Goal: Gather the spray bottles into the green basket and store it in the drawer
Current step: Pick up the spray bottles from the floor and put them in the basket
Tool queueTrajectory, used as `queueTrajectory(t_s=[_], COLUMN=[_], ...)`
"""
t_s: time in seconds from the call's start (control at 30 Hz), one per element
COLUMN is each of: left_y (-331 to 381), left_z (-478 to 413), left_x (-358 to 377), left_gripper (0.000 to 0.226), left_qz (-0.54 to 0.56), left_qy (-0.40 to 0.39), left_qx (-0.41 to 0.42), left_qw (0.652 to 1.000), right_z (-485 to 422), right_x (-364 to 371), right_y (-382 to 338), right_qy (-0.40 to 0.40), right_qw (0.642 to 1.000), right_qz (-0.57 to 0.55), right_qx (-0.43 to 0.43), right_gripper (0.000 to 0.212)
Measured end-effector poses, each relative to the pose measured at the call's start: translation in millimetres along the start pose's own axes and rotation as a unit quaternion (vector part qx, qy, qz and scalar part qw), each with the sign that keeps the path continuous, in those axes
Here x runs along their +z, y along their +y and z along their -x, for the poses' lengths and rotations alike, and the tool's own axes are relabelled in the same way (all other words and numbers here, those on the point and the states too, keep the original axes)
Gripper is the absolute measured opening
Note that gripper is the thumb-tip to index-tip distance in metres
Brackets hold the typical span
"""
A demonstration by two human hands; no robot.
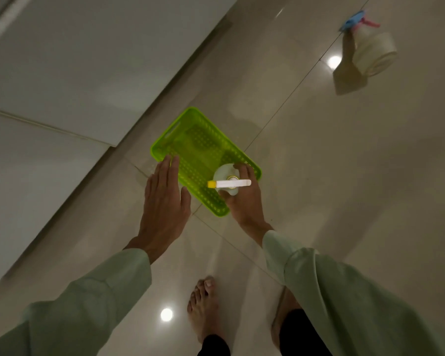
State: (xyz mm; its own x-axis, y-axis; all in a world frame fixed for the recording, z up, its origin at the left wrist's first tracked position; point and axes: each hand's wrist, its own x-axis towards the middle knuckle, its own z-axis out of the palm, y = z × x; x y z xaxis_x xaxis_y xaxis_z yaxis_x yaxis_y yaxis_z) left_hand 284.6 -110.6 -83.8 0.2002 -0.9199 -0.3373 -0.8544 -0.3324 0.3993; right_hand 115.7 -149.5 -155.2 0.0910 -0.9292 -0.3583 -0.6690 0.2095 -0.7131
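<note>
Head view: right hand (244, 199) grips one white spray bottle (228, 182) over the green basket (190, 140); left hand (165, 199) spread flat beside it. A second bottle (370, 51) stands well beyond the basket.

A glossy tiled floor (319, 176) carries the green basket (190, 140), a spray bottle (370, 52) lying on its side well away from it, and two bare feet (203, 304).

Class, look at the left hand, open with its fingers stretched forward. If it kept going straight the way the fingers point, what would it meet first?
Most likely the green basket: the left hand points at its near long rim, fingertips already overlapping it in this view. Its height above the rim is unclear.
</note>
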Motion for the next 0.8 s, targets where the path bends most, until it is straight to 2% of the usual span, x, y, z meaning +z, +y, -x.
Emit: queueTrajectory(t_s=[0.07,0.3,0.6,0.8], left_y=[9.4,68.4,232.9,332.9], left_z=[2.4,13.7,12.0,-19.7], left_x=[-11.9,-65.1,-118.5,-126.9], left_gripper=[0.064,0.065,0.064,0.070], left_qz=[-0.004,-0.009,0.007,0.014], left_qy=[0.002,0.024,0.011,0.005], left_qx=[0.005,0.041,0.076,0.119], left_qw=[1.000,0.999,0.997,0.993], right_z=[3.6,31.2,30.7,0.0], right_x=[-13.3,-97.5,-295.7,-397.6], right_y=[-6.1,-25.1,-43.0,-43.9], right_qy=[-0.014,-0.038,0.060,0.099], right_qw=[1.000,0.999,0.997,0.994], right_qz=[-0.009,-0.025,-0.032,-0.026], right_qx=[0.012,0.018,0.043,0.048], right_gripper=[0.079,0.083,0.078,0.080])
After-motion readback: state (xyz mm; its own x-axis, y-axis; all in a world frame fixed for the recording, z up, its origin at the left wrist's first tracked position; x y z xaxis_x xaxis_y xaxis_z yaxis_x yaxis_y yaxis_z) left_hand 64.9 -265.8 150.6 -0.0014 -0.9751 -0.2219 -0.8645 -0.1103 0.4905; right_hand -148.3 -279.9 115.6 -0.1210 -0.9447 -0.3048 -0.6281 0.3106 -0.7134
